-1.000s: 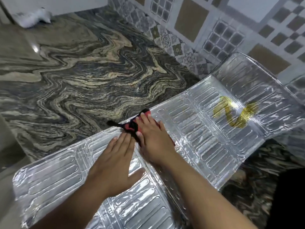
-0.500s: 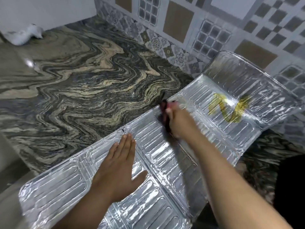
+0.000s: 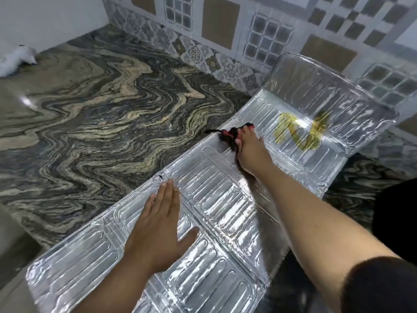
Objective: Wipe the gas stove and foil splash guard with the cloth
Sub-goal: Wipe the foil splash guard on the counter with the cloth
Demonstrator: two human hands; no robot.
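A silver foil splash guard (image 3: 216, 195) lies flat across the marble counter, its far panel curling up against the wall. A yellow smear (image 3: 297, 132) marks the far panel. My right hand (image 3: 250, 150) presses a red-and-black cloth (image 3: 228, 135) onto the foil near its left edge, fingers stretched over it, just left of the smear. My left hand (image 3: 158, 229) lies flat with straight fingers on the near panels, holding the foil down. No gas stove is in view.
The swirled marble counter (image 3: 101, 123) stretches to the left and back. A tiled wall (image 3: 248, 30) runs behind. A white crumpled thing (image 3: 13, 59) sits at the far left. Something dark (image 3: 397, 218) sits at the right edge.
My right hand has slid the cloth along the foil away from me, toward the yellow smear. My left hand has stayed flat on the near panels.
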